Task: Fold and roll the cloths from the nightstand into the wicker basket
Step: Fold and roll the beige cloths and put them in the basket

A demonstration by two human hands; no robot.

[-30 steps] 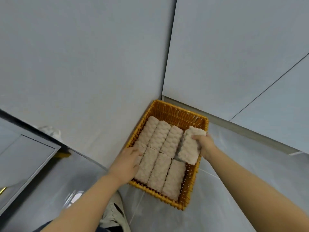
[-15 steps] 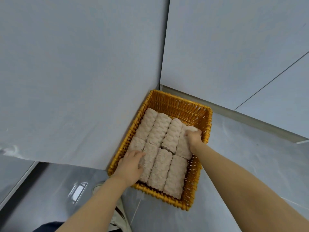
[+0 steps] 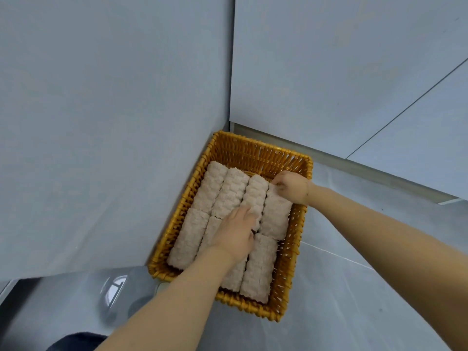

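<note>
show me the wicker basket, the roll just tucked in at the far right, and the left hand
wicker basket (image 3: 255, 150), head view, far inner wall
far right roll (image 3: 276, 216), head view, middle of its top
left hand (image 3: 234, 233), head view, back of the hand

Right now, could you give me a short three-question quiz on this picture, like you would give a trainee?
1. True or false: the basket stands on a table.
2. How many rolls lie in the far row? A) two B) four C) six
3. Fill in: the left hand lies flat on the rolls, while the right hand is at the far end of the ____ roll.

Key: 1 false, it stands on the floor in a corner; 2 B; 3 rightmost.
</note>
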